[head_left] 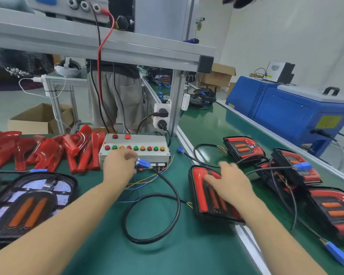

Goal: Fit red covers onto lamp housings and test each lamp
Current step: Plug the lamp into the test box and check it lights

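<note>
My left hand (118, 165) grips a blue connector (143, 163) at the front of the grey test box (135, 148) with its row of coloured buttons. A black cable (163, 197) loops from that connector to a covered red lamp (205, 190) lying at the table's edge. My right hand (229, 182) rests on this lamp with its fingers spread. A pile of loose red covers (48, 151) lies left of the box. An uncovered black housing (28, 203) with orange strips sits at the near left.
Three covered lamps (243, 146) (298, 165) (334, 209) with cables lie on the green conveyor (216, 124) to the right. A blue machine (290, 108) stands beyond it. A person stands behind the aluminium frame (175, 102). Cardboard boxes (40, 118) sit on the floor.
</note>
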A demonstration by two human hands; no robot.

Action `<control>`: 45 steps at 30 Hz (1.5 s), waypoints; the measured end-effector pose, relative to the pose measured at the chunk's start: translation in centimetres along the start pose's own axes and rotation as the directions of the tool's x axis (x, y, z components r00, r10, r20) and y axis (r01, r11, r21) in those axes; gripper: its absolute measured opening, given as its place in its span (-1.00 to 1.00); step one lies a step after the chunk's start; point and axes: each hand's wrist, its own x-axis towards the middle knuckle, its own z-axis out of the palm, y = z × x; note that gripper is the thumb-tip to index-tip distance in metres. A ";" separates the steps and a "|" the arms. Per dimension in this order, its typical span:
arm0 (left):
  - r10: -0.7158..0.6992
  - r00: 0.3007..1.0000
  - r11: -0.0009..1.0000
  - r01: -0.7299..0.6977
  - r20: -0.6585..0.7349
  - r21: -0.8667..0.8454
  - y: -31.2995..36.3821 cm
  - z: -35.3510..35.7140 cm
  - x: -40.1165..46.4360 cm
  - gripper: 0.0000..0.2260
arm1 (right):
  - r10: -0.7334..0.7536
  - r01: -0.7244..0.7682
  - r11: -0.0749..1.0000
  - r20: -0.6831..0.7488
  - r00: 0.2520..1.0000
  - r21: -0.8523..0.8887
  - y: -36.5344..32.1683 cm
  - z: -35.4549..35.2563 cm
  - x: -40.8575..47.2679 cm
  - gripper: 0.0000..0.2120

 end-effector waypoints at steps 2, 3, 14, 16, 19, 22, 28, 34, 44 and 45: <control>-0.059 0.998 0.996 0.059 -0.009 -0.066 -0.6 0.6 -0.3 -0.77 | 0.113 -0.108 0.993 0.139 0.984 -0.047 1.9 -0.1 -0.6 -0.43; -0.104 0.995 0.988 0.103 -0.001 -0.118 -0.8 0.9 -0.4 -0.74 | 0.138 -0.134 0.990 0.194 0.971 -0.032 2.4 -0.1 -0.8 -0.42; -0.323 0.943 0.872 0.330 0.082 -0.361 -0.5 4.3 -2.2 -0.76 | 0.085 -0.487 0.534 0.529 0.844 0.691 3.3 -0.4 -1.7 -0.53; -0.348 0.931 0.837 0.359 0.105 -0.414 -0.4 4.6 -2.4 -0.77 | 0.032 -0.511 0.377 0.541 0.840 0.772 3.3 -0.7 -1.7 -0.56; -0.373 0.921 0.793 0.381 0.117 -0.476 0.0 5.0 -2.9 -0.77 | -0.003 -0.492 0.049 0.492 0.870 0.869 3.6 -1.4 -1.3 -0.67; -0.357 0.924 0.770 0.374 0.137 -0.517 0.3 5.3 -3.3 -0.76 | -0.044 -0.494 -0.061 0.492 0.870 0.868 2.7 -1.2 -1.3 -0.65; -0.242 0.949 0.853 0.307 0.201 -0.421 -0.2 4.7 -3.5 -0.80 | -0.019 -0.505 -0.079 0.505 0.863 0.859 1.9 2.2 -1.4 -0.71; -0.038 0.971 0.977 0.085 0.237 -0.194 0.0 2.4 -2.3 -0.88 | -0.027 -0.401 -0.091 0.400 0.916 0.912 2.5 3.4 -1.2 -0.69; 0.289 0.956 0.883 -0.244 -0.055 0.401 -1.3 -6.0 3.2 -0.72 | 0.000 -0.287 -0.023 0.287 0.958 0.958 2.5 3.9 -1.2 -0.72; 0.285 0.958 0.855 -0.246 -0.017 0.457 -1.7 -6.3 3.5 -0.66 | -0.008 -0.277 -0.011 0.277 0.961 0.961 2.5 3.9 -1.2 -0.71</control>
